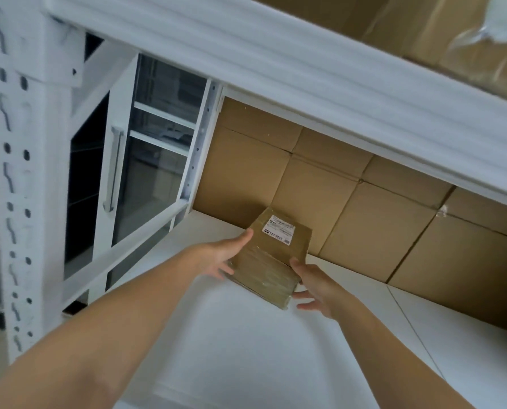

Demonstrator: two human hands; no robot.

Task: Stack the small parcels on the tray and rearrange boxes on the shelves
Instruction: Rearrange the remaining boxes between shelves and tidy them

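A small brown cardboard parcel (271,258) lies on the white shelf board (246,343), just below the middle of the view, with its far corner close to the row of boxes behind it; I cannot tell whether it touches them. Clear tape wraps its near half. A white shipping label (280,230) with a dark logo block and lines of black print sits on its top at the far end. The print is too blurred to read.

The left grip (227,256), a bare hand, comes in from 7 o'clock and holds the parcel's left corner, with the thumb laid along the top edge and the fingers curled round the near side. The right grip (317,287), coming from 5 o'clock, is spread open. Its thumb touches the parcel's right edge and its fingers are straight beside the near corner.

Large plain brown cardboard boxes (349,214) fill the back of the shelf from 12 to 3 o'clock, with no writing visible on them. A white upper shelf beam (276,78) runs from 11 to 3 o'clock, carrying a plastic-wrapped brown carton (453,33). A white perforated upright post (13,172) stands at 9 o'clock, and a white glass-door cabinet (155,160) shows at 10 o'clock.
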